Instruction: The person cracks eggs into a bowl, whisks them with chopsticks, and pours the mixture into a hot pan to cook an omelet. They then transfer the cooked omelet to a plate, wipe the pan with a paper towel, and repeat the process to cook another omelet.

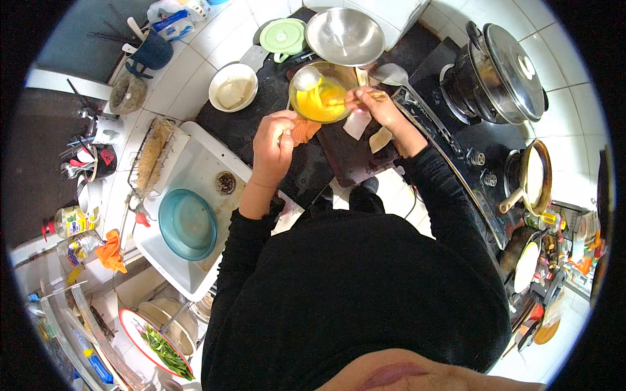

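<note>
Yellow egg [318,109] sits in the bowl [346,77] before me. My right hand [381,109] pinches the chopsticks [338,101]; my left hand [276,138] looks curled round the ladle [306,79] handle. I should stir low and gently, with the ladle over the bowl, so nothing drips.

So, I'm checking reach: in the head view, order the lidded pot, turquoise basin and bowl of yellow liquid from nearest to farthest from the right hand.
1. Bowl of yellow liquid: just left of the right hand.
2. Lidded pot: off to the right.
3. Turquoise basin: lower left, in the sink.
</note>
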`<state>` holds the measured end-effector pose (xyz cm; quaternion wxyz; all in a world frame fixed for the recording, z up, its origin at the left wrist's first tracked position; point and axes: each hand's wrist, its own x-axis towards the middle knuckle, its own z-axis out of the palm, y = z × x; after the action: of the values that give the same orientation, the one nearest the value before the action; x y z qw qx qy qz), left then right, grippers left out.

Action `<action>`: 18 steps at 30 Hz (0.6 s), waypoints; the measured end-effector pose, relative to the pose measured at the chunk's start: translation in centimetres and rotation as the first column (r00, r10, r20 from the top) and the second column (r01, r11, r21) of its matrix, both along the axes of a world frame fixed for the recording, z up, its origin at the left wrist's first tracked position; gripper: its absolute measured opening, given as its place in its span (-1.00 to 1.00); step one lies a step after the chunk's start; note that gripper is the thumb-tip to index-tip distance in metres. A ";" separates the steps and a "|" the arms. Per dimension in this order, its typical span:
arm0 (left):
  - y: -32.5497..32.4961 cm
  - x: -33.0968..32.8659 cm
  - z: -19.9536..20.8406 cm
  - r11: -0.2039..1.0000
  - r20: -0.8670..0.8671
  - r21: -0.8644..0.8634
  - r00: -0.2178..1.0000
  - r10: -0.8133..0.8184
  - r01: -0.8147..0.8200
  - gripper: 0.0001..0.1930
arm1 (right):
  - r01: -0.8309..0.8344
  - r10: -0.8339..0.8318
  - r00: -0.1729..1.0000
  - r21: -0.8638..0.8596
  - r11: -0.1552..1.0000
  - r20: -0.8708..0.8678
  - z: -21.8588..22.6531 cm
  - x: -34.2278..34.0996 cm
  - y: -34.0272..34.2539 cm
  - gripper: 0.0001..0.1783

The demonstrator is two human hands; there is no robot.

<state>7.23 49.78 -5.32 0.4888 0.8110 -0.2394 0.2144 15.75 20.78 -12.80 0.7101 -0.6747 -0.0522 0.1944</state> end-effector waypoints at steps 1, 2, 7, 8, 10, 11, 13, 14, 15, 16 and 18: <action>0.0 -0.1 0.0 1.000 0.007 0.000 1.000 0.001 -0.001 -0.88 | -0.013 0.015 0.998 0.032 0.999 -0.068 0.0 0.0 -0.1 -0.64; 0.0 -0.1 0.0 1.000 0.006 -0.005 1.000 0.001 -0.001 -0.88 | 0.098 -0.099 0.995 0.031 0.995 0.016 -0.1 -0.1 -0.1 -0.64; -0.1 0.0 0.0 1.000 0.018 0.007 1.000 -0.004 0.004 -0.89 | 0.007 -0.007 0.999 0.008 1.000 0.035 -0.4 0.1 -0.7 -0.59; -0.1 0.0 0.0 1.000 0.026 0.004 1.000 -0.002 0.002 -0.89 | -0.027 0.029 0.997 0.025 0.999 -0.077 -0.4 0.1 -0.8 -0.60; -0.2 0.0 0.1 1.000 0.002 0.011 1.000 0.008 -0.008 -0.88 | 0.222 -0.236 0.965 0.119 0.968 0.113 -0.5 0.2 -0.9 -0.60; -0.2 0.0 0.1 1.000 -0.009 0.012 1.000 0.011 -0.011 -0.88 | 0.298 -0.289 0.947 -0.047 0.953 0.142 -0.5 0.2 -1.0 -0.60; -0.3 0.1 0.1 1.000 0.013 0.017 1.000 0.000 0.000 -0.88 | 0.060 -0.059 0.998 -0.024 0.998 0.021 -0.4 0.2 -1.2 -0.60; -0.2 0.1 0.2 1.000 0.019 0.015 1.000 0.005 -0.005 -0.88 | -0.097 0.097 0.994 0.002 0.995 -0.054 -0.4 0.3 -1.3 -0.60; -0.2 -0.1 0.1 1.000 0.013 0.010 1.000 0.004 -0.004 -0.87 | -0.039 0.039 0.999 0.031 0.999 -0.018 -0.3 0.2 -1.4 -0.61; -0.2 -0.1 0.1 1.000 0.001 -0.001 1.000 0.004 -0.004 -0.87 | 0.108 -0.111 0.993 0.080 0.991 0.038 -0.3 0.4 -1.4 -0.60; -0.2 0.0 0.1 1.000 -0.003 -0.002 1.000 0.002 -0.002 -0.87 | 0.268 -0.263 0.960 -0.044 0.962 0.099 -0.3 0.5 -1.5 -0.60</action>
<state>7.19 49.57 -5.26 0.4896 0.8112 -0.2378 0.2137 16.21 19.31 -13.07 0.7070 -0.7038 0.0118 0.0674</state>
